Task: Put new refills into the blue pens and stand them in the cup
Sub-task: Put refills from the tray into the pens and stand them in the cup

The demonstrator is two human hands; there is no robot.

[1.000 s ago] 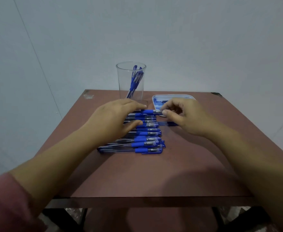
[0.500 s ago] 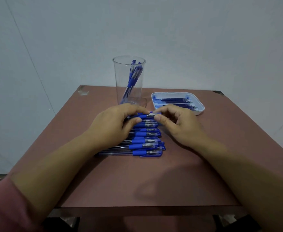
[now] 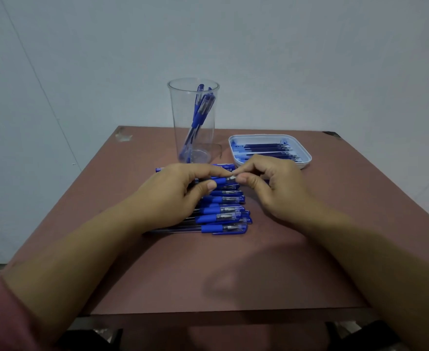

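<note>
A person's two bare hands meet over the middle of a reddish-brown table (image 3: 233, 269), both gripping a single blue pen (image 3: 222, 180) held level just above a row of other pens. The left hand (image 3: 172, 196) pinches the pen's blue grip between thumb and curled fingers, while the right hand (image 3: 274, 183) closes its thumb and fingertips narrowly on the pen's silver tip end; the two hands almost touch. Below them, a row of blue pens (image 3: 221, 214) lies side by side on the tabletop, their blue ends pointing toward the table's right edge and their clear barrels running left under the left hand. One more pen (image 3: 223, 166) lies crosswise just beyond the hands, toward the far edge. A tall clear cup (image 3: 193, 117) stands upright near the middle of the far edge, with a few blue pens (image 3: 199, 115) leaning inside it. Just to its right, near the far right corner, a shallow white tray (image 3: 307, 154) holds a layer of dark blue refills (image 3: 266, 148) lying lengthwise; the right hand's knuckles cover the tray's near rim. A pink sleeve (image 3: 3, 315) shows at the near left corner of the view, and a pale wall (image 3: 309, 59) rises behind the table.
</note>
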